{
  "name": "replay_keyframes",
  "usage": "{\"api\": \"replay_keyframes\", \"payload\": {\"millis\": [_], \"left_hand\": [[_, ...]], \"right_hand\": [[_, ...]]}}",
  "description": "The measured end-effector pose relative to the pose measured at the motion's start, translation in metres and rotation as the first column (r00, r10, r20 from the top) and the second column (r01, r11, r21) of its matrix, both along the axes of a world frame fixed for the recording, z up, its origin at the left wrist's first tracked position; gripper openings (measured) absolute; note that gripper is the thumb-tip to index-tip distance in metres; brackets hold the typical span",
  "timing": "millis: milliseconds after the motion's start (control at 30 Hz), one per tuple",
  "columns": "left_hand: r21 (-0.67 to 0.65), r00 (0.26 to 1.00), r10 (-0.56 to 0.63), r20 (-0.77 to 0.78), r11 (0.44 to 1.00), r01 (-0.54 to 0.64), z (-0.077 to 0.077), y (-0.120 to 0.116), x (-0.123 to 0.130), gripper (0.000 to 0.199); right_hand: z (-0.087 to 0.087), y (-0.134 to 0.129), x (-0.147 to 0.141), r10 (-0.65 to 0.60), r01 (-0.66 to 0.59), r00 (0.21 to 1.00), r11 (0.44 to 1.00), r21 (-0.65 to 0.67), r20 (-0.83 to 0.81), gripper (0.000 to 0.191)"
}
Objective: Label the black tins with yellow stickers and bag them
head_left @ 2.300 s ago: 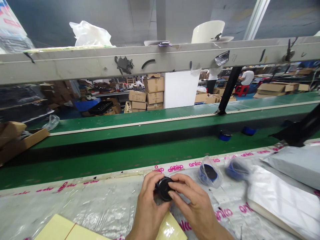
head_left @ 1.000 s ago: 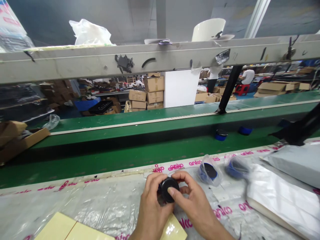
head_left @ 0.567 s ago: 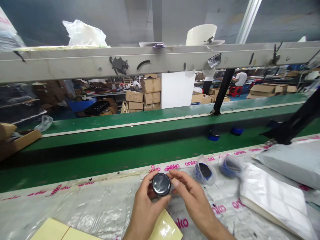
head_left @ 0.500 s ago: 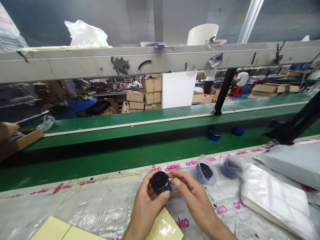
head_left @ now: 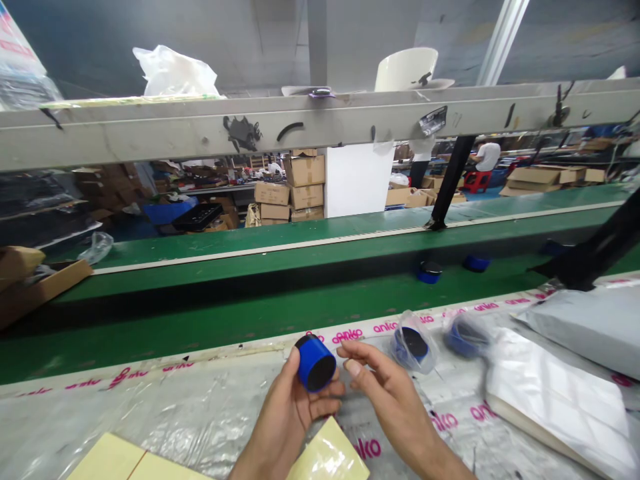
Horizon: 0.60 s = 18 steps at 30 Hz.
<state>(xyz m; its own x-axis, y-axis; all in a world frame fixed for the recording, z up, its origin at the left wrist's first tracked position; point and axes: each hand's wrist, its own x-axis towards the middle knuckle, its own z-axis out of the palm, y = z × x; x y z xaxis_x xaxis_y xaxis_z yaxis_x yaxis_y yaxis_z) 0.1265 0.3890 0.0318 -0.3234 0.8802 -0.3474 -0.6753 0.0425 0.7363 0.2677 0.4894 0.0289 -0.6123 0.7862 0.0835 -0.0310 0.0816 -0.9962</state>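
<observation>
**Left hand (head_left: 283, 413) gripping blue cylinder (head_left: 314, 363) — right hand (head_left: 393, 407) open**

Left hand is palm up, fingers and thumb wrapped round the blue cylinder, black end face tilted up toward the camera. Cylinder sits just in from the far edge of the counter (head_left: 150, 427), held above it, roughly mid-width. Right hand is open, fingers spread and pointing left, close to the cylinder but not touching it.

Counter is covered in clear plastic sheeting printed with pink "anko" text. Two clear plastic bags (head_left: 413, 350), each with a blue-and-black piece inside, lie just right of the right hand along the far edge; the second bag (head_left: 465, 337) is a little further right. Right end of the counter: a white sheet pad (head_left: 555, 393) with a grey-white mailer (head_left: 585, 320) behind it. Near edge: pale yellow sheets (head_left: 107, 463), with another (head_left: 330, 453) right below the hands.

Beyond the counter runs a green conveyor belt (head_left: 250, 313) carrying two blue pieces (head_left: 430, 272) — one black-topped, the other lying further right. Further back: stacked cardboard boxes (head_left: 300, 183) and a person in a white shirt (head_left: 487, 157), well apart.
</observation>
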Motion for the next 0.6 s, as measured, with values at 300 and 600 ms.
{"api": "replay_keyframes", "payload": {"millis": [300,600], "left_hand": [[-0.03,0.996,-0.004,0.093,1.0,0.006,0.005,0.0,0.0,0.066],[0.251,0.259,0.333,-0.907,0.919,-0.303,-0.011,0.001,0.0,0.044]], "right_hand": [[-0.004,-0.001,-0.001,0.014,-0.014,1.0,1.0,-0.011,0.003,0.047],[-0.008,-0.002,0.0,0.017,-0.017,1.0,1.0,-0.021,0.007,0.045]]}}
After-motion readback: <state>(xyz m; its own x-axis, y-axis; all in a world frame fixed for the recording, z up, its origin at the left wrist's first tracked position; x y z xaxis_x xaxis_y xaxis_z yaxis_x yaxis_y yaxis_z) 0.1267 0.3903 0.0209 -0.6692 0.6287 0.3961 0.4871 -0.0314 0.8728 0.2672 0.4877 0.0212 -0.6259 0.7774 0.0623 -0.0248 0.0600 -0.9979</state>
